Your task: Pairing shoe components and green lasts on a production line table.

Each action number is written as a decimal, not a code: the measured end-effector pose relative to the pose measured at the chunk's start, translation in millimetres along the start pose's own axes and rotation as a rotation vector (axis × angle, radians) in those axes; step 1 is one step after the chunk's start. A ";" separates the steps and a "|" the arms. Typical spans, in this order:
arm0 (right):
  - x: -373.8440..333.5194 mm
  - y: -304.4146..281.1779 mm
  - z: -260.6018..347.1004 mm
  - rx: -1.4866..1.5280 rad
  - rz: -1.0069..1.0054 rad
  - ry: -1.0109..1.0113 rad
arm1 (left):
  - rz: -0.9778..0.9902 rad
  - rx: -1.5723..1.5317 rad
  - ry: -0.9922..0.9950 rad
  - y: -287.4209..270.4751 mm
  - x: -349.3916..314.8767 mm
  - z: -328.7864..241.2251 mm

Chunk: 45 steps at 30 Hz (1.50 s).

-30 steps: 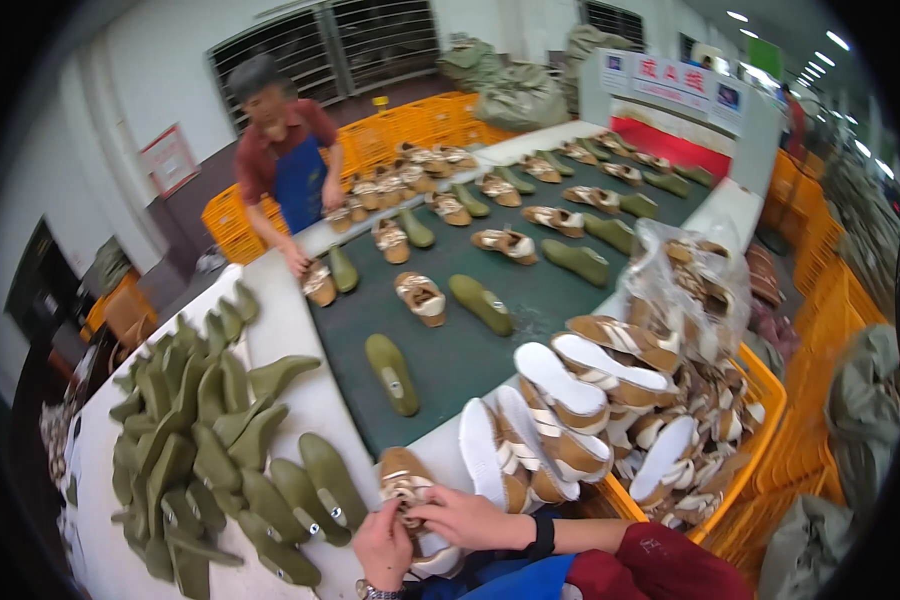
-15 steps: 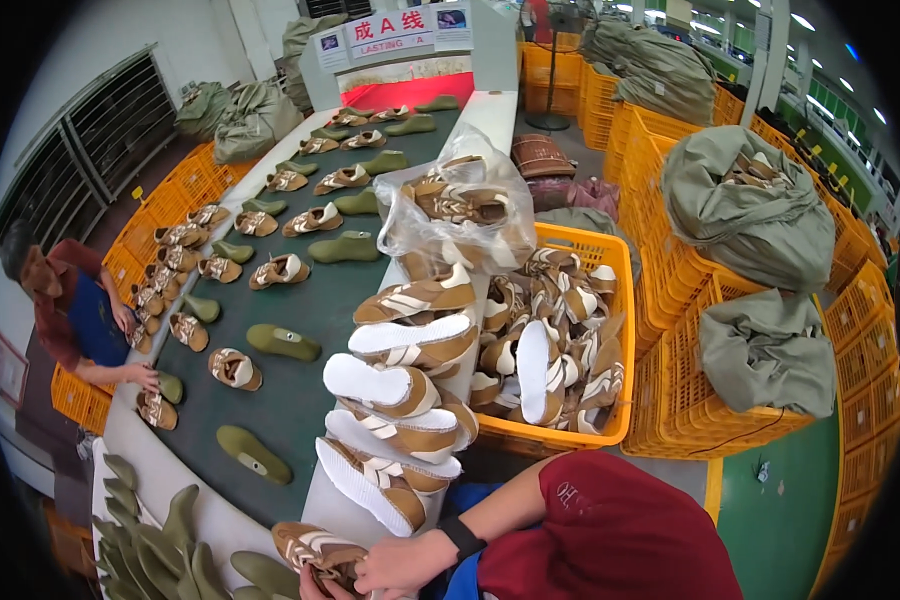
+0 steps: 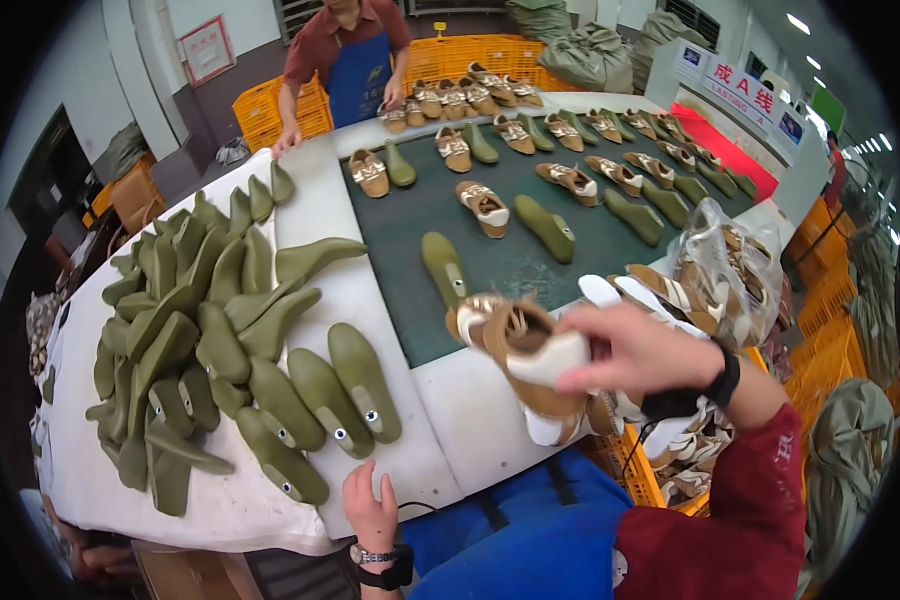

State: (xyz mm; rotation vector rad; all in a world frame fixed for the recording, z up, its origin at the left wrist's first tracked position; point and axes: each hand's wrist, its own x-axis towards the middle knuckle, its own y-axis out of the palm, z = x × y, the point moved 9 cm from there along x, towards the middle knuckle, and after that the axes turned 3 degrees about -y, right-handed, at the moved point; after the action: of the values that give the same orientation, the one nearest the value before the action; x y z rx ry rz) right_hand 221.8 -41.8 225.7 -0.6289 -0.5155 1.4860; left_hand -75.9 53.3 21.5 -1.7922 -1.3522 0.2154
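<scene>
My right hand (image 3: 642, 352) holds a tan and white shoe upper (image 3: 526, 351) up above the near end of the dark green conveyor belt (image 3: 490, 255). My left hand (image 3: 369, 511) rests with fingers apart on the near edge of the white table (image 3: 410, 440), holding nothing. It lies just below the closest green shoe lasts (image 3: 325, 395). A big heap of green shoe lasts (image 3: 195, 330) covers the left of the table.
Shoe uppers and green lasts lie in rows along the belt (image 3: 570, 180). A person in a blue apron (image 3: 355, 70) works at its far end. A clear bag of uppers (image 3: 725, 270) and an orange crate (image 3: 660, 470) stand at my right. Yellow crates (image 3: 270, 110) stand behind.
My view has swung back left from the crate to the belt and lasts. My right hand has lifted a shoe upper above the belt's end. My left hand now rests at the table edge.
</scene>
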 end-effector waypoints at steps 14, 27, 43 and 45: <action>342.3 49.8 -169.1 -0.490 -0.272 0.130 | -0.006 -0.045 -0.006 34.5 -15.3 45.4; 363.2 104.6 -191.9 -0.143 -0.513 -0.031 | -0.038 -0.059 -0.048 27.3 -15.4 46.2; 253.2 267.0 -51.9 -0.228 -0.027 -0.220 | 0.019 -0.280 -0.278 18.5 71.7 64.7; 254.0 258.9 -76.5 -0.061 -0.129 -0.196 | 0.014 -0.235 -0.313 43.7 80.8 71.5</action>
State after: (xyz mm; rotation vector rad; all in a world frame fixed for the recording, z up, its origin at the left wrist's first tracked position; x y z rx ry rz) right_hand 88.4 201.4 -20.1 -0.4904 -0.7415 1.4208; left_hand -55.1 157.4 -26.1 -2.0250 -1.6409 0.3702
